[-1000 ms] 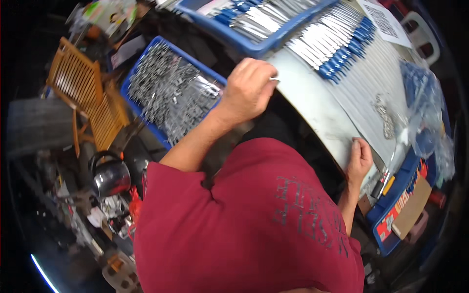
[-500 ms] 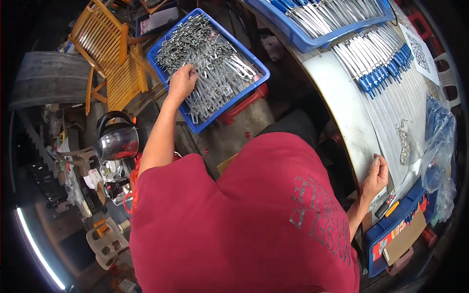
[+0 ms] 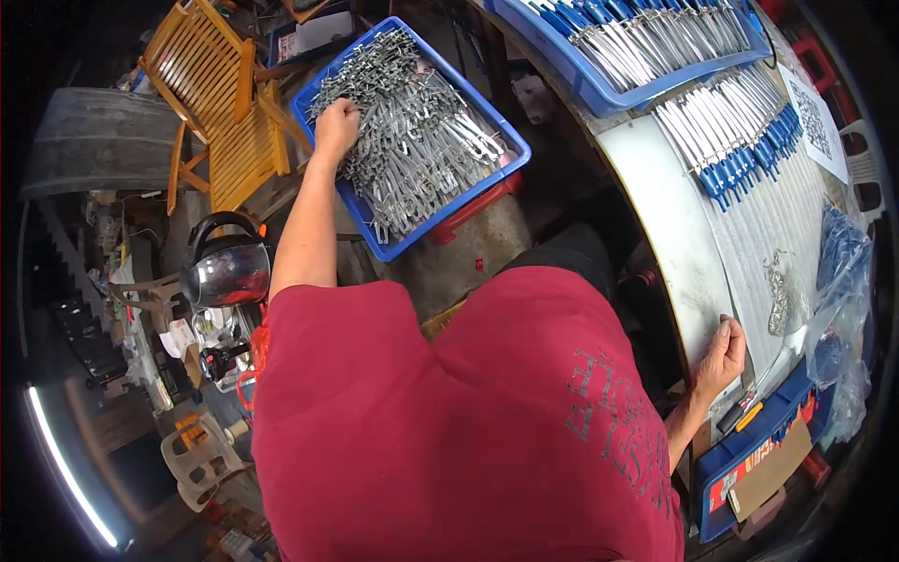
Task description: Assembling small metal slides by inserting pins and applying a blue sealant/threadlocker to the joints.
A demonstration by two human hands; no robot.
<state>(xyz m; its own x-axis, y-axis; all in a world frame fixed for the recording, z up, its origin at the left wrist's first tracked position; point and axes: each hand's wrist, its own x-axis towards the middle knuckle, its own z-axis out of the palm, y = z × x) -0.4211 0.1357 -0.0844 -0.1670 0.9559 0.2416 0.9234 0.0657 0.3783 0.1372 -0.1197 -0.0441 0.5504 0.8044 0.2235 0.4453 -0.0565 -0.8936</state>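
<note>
My left hand (image 3: 336,128) is over the left side of a blue tray (image 3: 518,159), its fingers closed. Whatever they may grip is hidden. Heaped in the tray are many thin silvery metal parts (image 3: 412,155), some like bent strips or clips. My right hand (image 3: 719,358) rests by the near edge of the white tabletop (image 3: 655,187), fingers curled and thumb pressed to them; I cannot make out what is between them. Beyond it lies a small pile of tiny metal pieces (image 3: 776,295). A row of blue-ended metal rods (image 3: 740,131) lies farther along on a pale foam sheet (image 3: 763,225).
A second blue tray (image 3: 646,94) with similar rods stands at the table's far end. Clear plastic bags (image 3: 838,318) hang over the right side. Tools lie by a blue box (image 3: 716,459). A wooden folding chair (image 3: 229,140) and a kettle (image 3: 225,272) are at left.
My left hand has moved a little away from me and leftward along the metal parts. My right hand stays by the table edge. The view has shifted slightly.
</note>
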